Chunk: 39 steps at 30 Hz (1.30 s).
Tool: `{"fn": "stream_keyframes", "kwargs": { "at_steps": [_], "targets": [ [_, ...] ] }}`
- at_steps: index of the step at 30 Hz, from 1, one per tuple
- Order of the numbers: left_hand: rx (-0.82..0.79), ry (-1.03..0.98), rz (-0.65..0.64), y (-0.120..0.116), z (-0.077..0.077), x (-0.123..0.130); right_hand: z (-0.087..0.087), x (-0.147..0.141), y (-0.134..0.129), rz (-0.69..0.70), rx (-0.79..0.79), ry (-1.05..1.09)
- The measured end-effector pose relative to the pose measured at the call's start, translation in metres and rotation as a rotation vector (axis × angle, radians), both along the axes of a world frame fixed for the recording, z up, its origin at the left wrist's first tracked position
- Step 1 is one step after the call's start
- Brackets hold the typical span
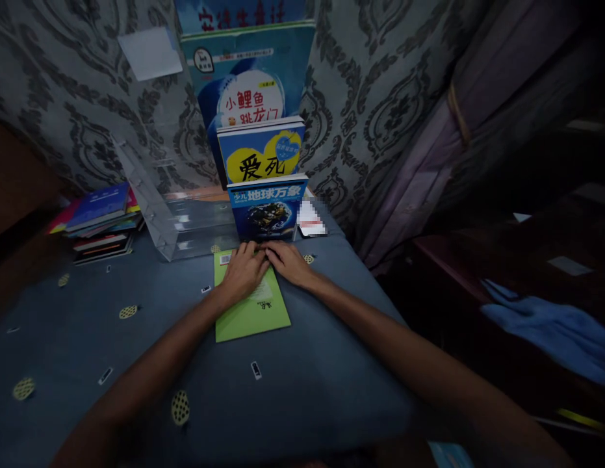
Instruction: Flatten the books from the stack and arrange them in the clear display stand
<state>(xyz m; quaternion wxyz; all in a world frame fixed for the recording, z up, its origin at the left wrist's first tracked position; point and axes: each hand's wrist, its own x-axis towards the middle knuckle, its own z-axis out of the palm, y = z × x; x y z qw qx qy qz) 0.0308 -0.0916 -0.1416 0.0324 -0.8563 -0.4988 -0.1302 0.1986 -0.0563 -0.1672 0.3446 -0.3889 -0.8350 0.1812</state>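
Observation:
A light green book (248, 322) lies flat on the blue tablecloth, a barcode showing in its far left corner. My left hand (244, 270) rests over the upper part of its cover, fingers stretched toward the far edge. Beside it, my right hand (287, 261) reaches over the book's far right corner, with its fingertips close to those of my left. Both look open, though the fingertips are partly hidden. Just beyond them a dark blue book with a globe (266, 211) stands upright in front of a blue and yellow book (260, 153).
Taller teal (253, 71) and blue books stand behind, in a clear plastic rack (149, 201). Several books are stacked (100, 211) at the left. A phone-like object (312, 220) lies right of the rack. A blue cloth (546, 325) lies beyond the table's right edge.

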Motion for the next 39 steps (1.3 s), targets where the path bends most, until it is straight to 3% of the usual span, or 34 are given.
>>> {"fn": "stream_keyframes", "kwargs": {
  "at_steps": [3, 7, 11, 16, 27, 39],
  "targets": [
    [0.001, -0.008, -0.012, -0.004, 0.002, -0.023, -0.001, 0.001, -0.004, 0.035, 0.027, -0.030],
    [0.072, -0.036, 0.153, -0.017, 0.001, -0.063, -0.001, -0.001, -0.006, 0.055, 0.065, -0.078],
    [0.081, -0.088, 0.132, -0.024, -0.004, -0.082, -0.002, -0.001, -0.005, 0.042, 0.091, -0.103],
    [0.068, -0.049, 0.085, -0.019, -0.006, -0.071, -0.002, 0.000, -0.005, 0.047, 0.079, -0.076],
    [0.024, -0.011, -0.100, 0.010, -0.005, -0.019, -0.002, 0.003, -0.004, 0.055, 0.050, 0.013],
    [-0.005, 0.001, -0.183, 0.015, -0.008, -0.020, -0.008, 0.008, 0.001, 0.004, 0.021, 0.071]
  ]
}}
